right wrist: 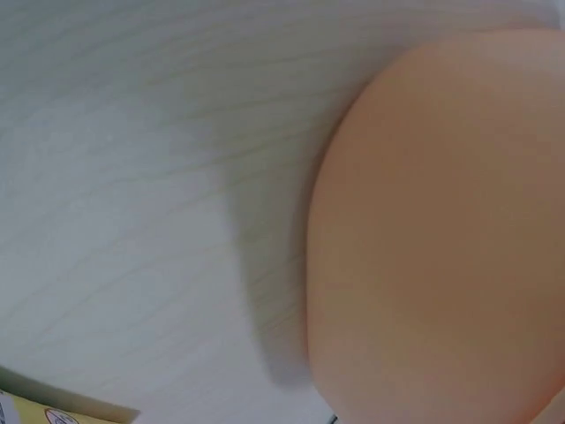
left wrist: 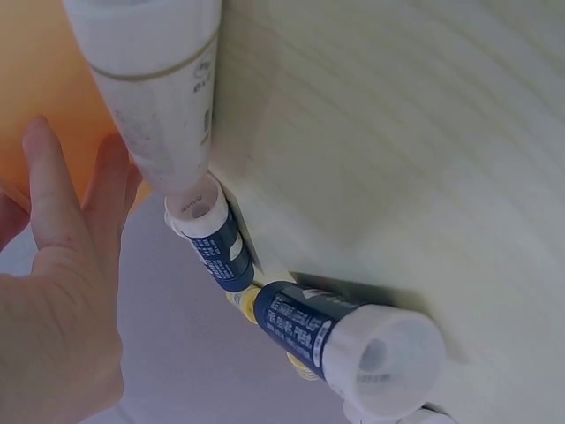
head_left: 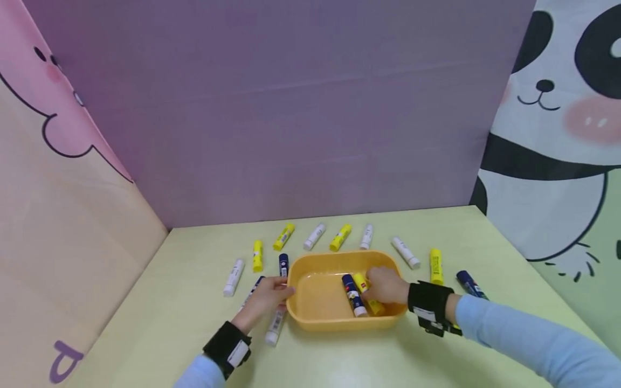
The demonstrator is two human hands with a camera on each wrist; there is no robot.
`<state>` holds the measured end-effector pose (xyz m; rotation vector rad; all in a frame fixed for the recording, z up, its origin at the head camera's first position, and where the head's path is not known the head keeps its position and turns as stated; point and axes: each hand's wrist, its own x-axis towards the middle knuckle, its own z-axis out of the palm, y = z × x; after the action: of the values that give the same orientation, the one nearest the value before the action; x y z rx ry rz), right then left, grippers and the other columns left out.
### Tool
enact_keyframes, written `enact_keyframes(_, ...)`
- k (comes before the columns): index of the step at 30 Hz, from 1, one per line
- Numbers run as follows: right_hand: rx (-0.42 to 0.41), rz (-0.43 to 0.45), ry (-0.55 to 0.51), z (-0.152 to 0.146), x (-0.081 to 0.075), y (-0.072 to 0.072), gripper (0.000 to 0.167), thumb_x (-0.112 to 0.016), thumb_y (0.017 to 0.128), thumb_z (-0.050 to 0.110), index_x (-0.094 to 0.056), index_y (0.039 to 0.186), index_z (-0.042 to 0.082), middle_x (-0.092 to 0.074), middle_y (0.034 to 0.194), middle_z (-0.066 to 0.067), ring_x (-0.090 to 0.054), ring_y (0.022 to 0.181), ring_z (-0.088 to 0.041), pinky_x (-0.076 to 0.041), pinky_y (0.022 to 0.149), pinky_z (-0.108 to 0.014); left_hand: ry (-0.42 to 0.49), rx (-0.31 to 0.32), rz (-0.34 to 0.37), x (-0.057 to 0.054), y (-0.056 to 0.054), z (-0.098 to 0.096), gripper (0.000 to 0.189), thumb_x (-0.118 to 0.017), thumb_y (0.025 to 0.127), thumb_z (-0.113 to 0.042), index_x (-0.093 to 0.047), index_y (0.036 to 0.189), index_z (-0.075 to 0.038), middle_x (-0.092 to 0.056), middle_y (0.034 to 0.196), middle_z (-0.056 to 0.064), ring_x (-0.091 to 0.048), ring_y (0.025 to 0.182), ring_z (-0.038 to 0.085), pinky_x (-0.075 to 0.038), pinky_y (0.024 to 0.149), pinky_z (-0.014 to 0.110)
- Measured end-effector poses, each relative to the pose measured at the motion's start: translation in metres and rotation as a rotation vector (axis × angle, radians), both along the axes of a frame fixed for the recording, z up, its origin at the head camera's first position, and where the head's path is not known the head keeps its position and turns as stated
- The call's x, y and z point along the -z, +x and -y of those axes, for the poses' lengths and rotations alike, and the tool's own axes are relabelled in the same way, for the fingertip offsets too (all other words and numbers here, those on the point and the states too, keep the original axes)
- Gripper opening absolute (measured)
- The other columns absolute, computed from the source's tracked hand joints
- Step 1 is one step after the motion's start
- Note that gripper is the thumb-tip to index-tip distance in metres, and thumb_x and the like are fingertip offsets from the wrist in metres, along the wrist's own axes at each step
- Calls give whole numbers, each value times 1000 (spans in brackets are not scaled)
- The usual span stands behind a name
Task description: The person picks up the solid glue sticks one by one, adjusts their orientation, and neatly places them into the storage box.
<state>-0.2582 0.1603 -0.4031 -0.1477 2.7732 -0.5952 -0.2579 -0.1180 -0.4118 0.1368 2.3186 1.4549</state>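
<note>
A shallow orange plastic basket [head_left: 317,296] stands on the table. My left hand [head_left: 267,299] grips its left rim; in the left wrist view, fingertips lie against the orange wall [left wrist: 53,79]. Inside the basket's right half, my right hand [head_left: 386,285] holds a yellow glue stick [head_left: 375,307], its fingertips partly hidden. Beside that lies a navy glue stick with a white end [head_left: 354,295]. Near my left hand are a white glue stick [head_left: 275,326] and navy ones [head_left: 283,264]. The right wrist view shows the basket's outer wall [right wrist: 441,221] but not the hand.
Several white and yellow glue sticks lie in an arc behind the basket, among them a yellow one [head_left: 340,237] and a white one [head_left: 405,252]. To the right are another yellow [head_left: 436,267] and a navy one [head_left: 470,284]. A purple panel [head_left: 301,118] borders the table's back.
</note>
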Motion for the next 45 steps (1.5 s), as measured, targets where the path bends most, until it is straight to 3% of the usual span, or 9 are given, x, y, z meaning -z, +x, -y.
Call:
enact_keyframes(5, -9, -23, -7, 2, -2, -6, 22, -71, 78, 20, -59, 88, 4, -54, 72, -3, -49, 64, -16, -38, 57, -25, 1, -16, -4, -1, -4, 2, 46, -54, 92, -20, -44, 131, 2, -63, 108, 14, -64, 82, 15, -56, 72, 30)
enact_keyframes(11, -3, -23, 5, 5, -4, -9, 41, -70, 80, 22, -59, 112, -1, -64, 96, -9, -53, 76, -17, -51, 81, -37, 2, -30, 5, 2, -3, 4, 46, -54, 91, -19, -45, 129, 4, -62, 110, 16, -64, 83, 15, -56, 72, 31)
enact_keyframes(17, -38, -48, -11, 8, -15, -10, 39, -68, 82, 23, -60, 113, 2, -63, 89, -5, -54, 73, -15, -52, 72, -32, 18, -31, 4, 3, -3, 7, 46, -54, 91, -20, -45, 129, 5, -61, 112, 18, -64, 85, 17, -56, 73, 31)
enact_keyframes(23, -109, -158, -18, 10, -45, -15, 37, -67, 82, 23, -61, 111, 1, -64, 86, -5, -55, 71, -14, -51, 68, -29, 32, -22, -7, 3, -2, 10, 46, -53, 92, -19, -43, 130, 5, -61, 112, 19, -65, 88, 20, -56, 73, 32)
enact_keyframes(30, -71, -230, -18, -6, -66, -45, 35, -62, 85, 24, -60, 110, -1, -65, 95, -12, -58, 80, -21, -52, 73, -35, 44, -23, -8, 2, -4, 10, 47, -54, 92, -20, -44, 130, 5, -62, 112, 18, -65, 87, 18, -56, 73, 31)
enact_keyframes(38, -24, -276, -24, -32, -61, -78, 41, -60, 86, 22, -58, 112, -10, -62, 107, -24, -60, 90, -32, -52, 77, -42, 57, -12, 2, 3, -2, 6, 45, -53, 92, -20, -44, 130, 4, -62, 110, 18, -64, 85, 19, -56, 72, 32)
enact_keyframes(40, -19, -272, -19, -35, -56, -86, 39, -60, 85, 21, -60, 108, -10, -63, 102, -23, -61, 84, -30, -53, 73, -39, 67, -9, 0, 4, -1, 6, 46, -53, 92, -19, -43, 130, 5, -62, 110, 19, -64, 85, 20, -56, 72, 32)
enact_keyframes(43, -16, -250, -15, -42, -41, -101, 25, -62, 83, 21, -62, 76, -3, -60, 68, -11, -57, 60, -21, -46, 53, -28, 74, -6, -4, 4, -1, 3, 47, -54, 91, -19, -43, 130, 5, -62, 110, 19, -64, 85, 20, -56, 72, 31)
enact_keyframes(45, -16, -228, -11, -48, -31, -111, 31, -62, 81, 21, -52, 55, 7, -47, 51, -1, -48, 46, -14, -36, 45, -23, 72, -9, -4, 4, -2, 0, 47, -55, 91, -18, -44, 130, 5, -63, 109, 18, -64, 83, 19, -56, 71, 30)
